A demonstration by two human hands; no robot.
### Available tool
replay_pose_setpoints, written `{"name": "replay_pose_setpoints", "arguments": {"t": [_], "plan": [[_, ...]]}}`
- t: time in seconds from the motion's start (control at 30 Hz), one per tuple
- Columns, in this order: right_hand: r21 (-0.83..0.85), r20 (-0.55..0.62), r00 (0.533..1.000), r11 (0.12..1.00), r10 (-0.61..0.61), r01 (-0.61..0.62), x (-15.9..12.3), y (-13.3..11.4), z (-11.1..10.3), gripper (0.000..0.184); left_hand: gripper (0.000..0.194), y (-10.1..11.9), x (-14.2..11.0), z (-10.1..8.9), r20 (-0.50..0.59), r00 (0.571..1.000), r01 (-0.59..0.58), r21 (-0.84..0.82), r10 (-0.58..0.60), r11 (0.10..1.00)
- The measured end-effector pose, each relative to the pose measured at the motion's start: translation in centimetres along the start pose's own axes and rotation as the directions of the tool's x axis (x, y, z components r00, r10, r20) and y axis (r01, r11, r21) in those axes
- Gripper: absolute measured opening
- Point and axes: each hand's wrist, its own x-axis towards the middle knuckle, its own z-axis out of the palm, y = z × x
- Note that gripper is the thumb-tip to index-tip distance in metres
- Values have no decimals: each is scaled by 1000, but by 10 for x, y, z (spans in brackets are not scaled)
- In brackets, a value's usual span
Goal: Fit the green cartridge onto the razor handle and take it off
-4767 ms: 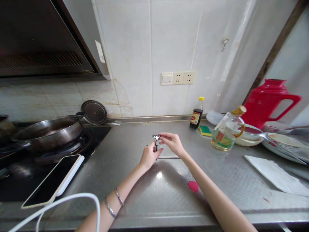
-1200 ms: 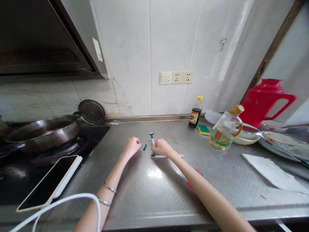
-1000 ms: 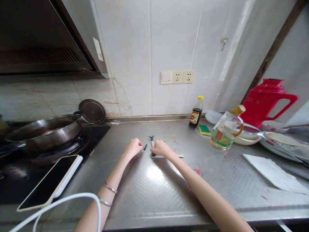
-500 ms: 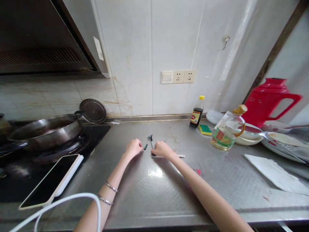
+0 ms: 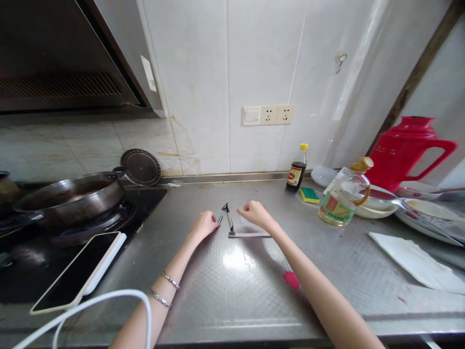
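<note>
My left hand (image 5: 204,226) is closed in a pinch low over the steel counter, on a small green and dark razor cartridge (image 5: 220,219) that shows at its fingertips. A razor (image 5: 229,217) lies on the counter between my hands, its head pointing to the back. Right of the razor is my right hand (image 5: 254,213), apart from it, with the fingers curled together. What those fingers hold, if anything, is hidden. Just in front of the razor lies a slim pale bar (image 5: 250,235) with a dark end, partly behind my right wrist.
At left, a phone (image 5: 78,274) with a white cable lies by the stove, and a steel pan (image 5: 72,196) sits on it. At right stand a soy sauce bottle (image 5: 296,169), a sponge (image 5: 309,195), an oil jug (image 5: 343,201), bowls and a red thermos (image 5: 403,155).
The razor, in both hands at first, was laid down and released by my right hand, which moved right and back. My left hand moved right and took hold of the razor cartridge.
</note>
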Motion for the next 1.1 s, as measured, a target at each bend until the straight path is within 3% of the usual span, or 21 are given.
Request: {"name": "replay_pose_setpoints", "arguments": {"t": [0.23,0.63,0.87,1.1], "plan": [[131,-84,992,988,90,-79,1,29,-27,34,12,3,0,3,8,1000,-7,-30,7,1000],[155,-42,998,987,55,-48,0,31,-25,30,10,0,5,8,-4,1000,-19,-65,19,998],[213,-19,997,974,-77,80,-2,27,-22,27,12,0,0,-3,-133,949,-285,18,285,958],[315,32,987,939,-160,142,2,26,-19,24,8,25,-14,-14,-211,828,-546,-89,520,833]]}}
